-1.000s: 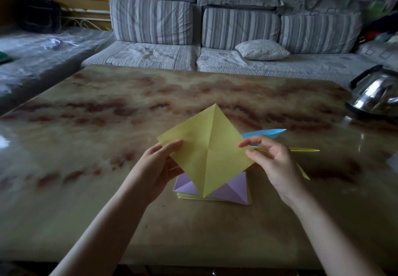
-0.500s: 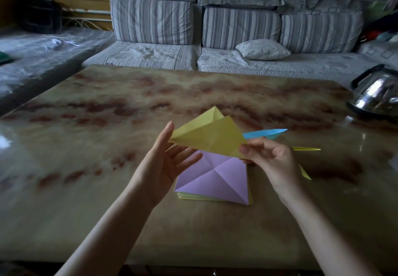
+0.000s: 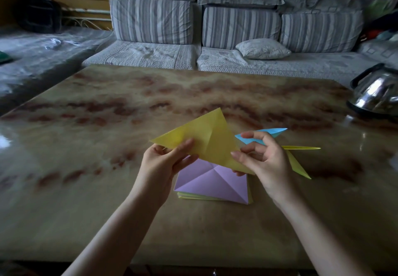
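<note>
The yellow paper [image 3: 204, 140] is held up between both hands, just above the table [image 3: 107, 125]. Its left corner is pinched by the left hand [image 3: 165, 163], with the thumb laid on top and the fingers curled underneath. Its right side is pinched by the right hand [image 3: 265, 166]: the thumb is pressed flat on the upper face and one fingertip is seen beneath the edge, while the other fingers are bent and raised clear of the sheet. The paper is creased down the middle and tilted, and one point is turned toward the far side of the table.

Directly below it, a purple sheet [image 3: 211, 181] with crossing creases is seen lying flat on a low stack of paper [image 3: 193, 196], whose yellow edges show at the near side. The held paper is not touching this stack.

Just beyond the right hand a blue folded piece [image 3: 272, 131] lies on the table, partly hidden by the fingers. To the right of the hand, narrow yellow folded pieces [image 3: 300, 166] are spread on the surface.

At the table's far right edge a shiny metal kettle [image 3: 379, 95] with a dark handle is set. Behind the table a striped grey sofa [image 3: 150, 19] is placed, and a pale pillow [image 3: 262, 48] rests on its seat.
</note>
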Tool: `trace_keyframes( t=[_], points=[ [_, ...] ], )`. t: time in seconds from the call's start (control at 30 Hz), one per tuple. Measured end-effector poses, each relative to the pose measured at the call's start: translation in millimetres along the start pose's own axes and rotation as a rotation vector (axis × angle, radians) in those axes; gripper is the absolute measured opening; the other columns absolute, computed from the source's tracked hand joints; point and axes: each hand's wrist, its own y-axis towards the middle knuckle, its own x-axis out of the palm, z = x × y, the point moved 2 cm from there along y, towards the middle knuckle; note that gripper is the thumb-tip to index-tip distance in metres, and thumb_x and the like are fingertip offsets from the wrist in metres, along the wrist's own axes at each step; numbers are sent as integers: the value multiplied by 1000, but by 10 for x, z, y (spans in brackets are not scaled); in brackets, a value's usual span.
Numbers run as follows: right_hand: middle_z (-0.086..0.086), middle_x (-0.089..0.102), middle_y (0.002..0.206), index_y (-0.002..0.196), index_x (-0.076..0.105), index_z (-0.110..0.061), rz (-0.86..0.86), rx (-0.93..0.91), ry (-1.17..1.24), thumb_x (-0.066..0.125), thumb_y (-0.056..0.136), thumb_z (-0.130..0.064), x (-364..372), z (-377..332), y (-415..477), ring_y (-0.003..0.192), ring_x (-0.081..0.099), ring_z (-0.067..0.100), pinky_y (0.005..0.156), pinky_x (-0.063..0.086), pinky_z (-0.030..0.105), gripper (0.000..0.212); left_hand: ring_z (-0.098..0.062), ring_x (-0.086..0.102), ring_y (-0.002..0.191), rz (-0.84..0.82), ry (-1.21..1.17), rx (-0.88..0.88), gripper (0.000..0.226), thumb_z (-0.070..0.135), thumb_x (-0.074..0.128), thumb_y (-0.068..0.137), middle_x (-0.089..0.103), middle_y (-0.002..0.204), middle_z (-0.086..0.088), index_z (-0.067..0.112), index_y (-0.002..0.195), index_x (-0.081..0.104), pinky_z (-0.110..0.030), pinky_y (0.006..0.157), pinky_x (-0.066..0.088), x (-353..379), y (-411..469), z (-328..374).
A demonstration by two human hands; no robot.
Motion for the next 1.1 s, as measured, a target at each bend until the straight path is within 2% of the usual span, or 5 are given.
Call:
trace_keyframes(
  t=[0.2,0.33,0.57,0.73,1.1],
  points=[
    [11,64,72,100,61,-9,-23,52,78,70,75,4,42,-28,-36,50,65,27,48,51,26,29,-11,68,70,-91,31,-17,28,15,67,71,54,88,-13,0,92,56,-21,64,55,-14,5,-29],
    [14,63,73,95,61,-9,-20,58,129,68,77,6,93,-37,-69,51,67,30,47,53,26,24,-17,71,79,-80,92,-12,33,14,71,65,72,84,-10,3,95,66,-24,67,56,60,-53,-106],
    [16,73,84,107,57,-8,-145,211,134,76,63,-12,187,-63,-144,65,70,36,56,57,36,48,-21,72,76,-56,169,82,27,2,68,76,74,87,-14,-1,103,64,-23,66,56,80,-68,-47],
    [16,73,85,91,69,-4,-204,247,58,75,66,-10,213,-88,-177,66,71,33,57,56,30,26,-22,72,79,-20,146,77,32,10,70,72,74,89,-15,-1,102,64,-27,71,56,92,-81,-70],
    [17,74,89,89,73,-4,-153,515,246,76,60,-17,326,-98,-280,78,72,31,71,59,39,33,-18,71,76,17,164,133,23,4,67,80,74,87,-15,-4,101,64,-21,66,55,155,-162,-149]
  ],
)
